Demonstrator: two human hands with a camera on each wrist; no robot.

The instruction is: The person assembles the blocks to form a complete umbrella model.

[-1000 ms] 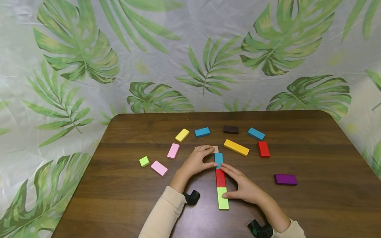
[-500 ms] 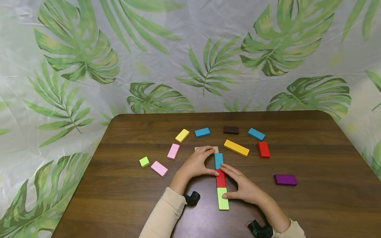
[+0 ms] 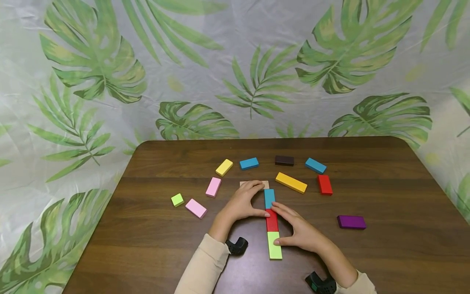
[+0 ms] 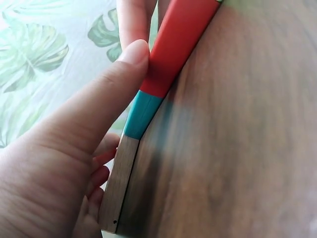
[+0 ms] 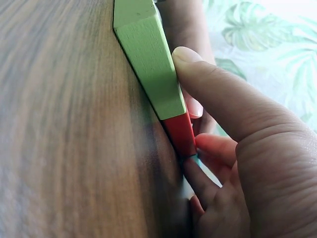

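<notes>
On the table a light green block, a red block and a blue block lie end to end in a straight row. A plain wooden block lies crosswise at the far end, partly covered by my left hand. My left thumb touches the red block, while the other fingers rest on the wooden block. On the other side, my right hand touches the light green block with its thumb; its fingertips reach the row near the blue-red joint. Both hands are spread, with relaxed fingers.
Loose blocks lie around: pink, small green, yellow, blue, dark brown, orange-yellow, red and purple. A leaf-print cloth hangs behind the table.
My left thumb has slid from the blue block towards me onto the red block. The right hand and the blocks have stayed in place.
</notes>
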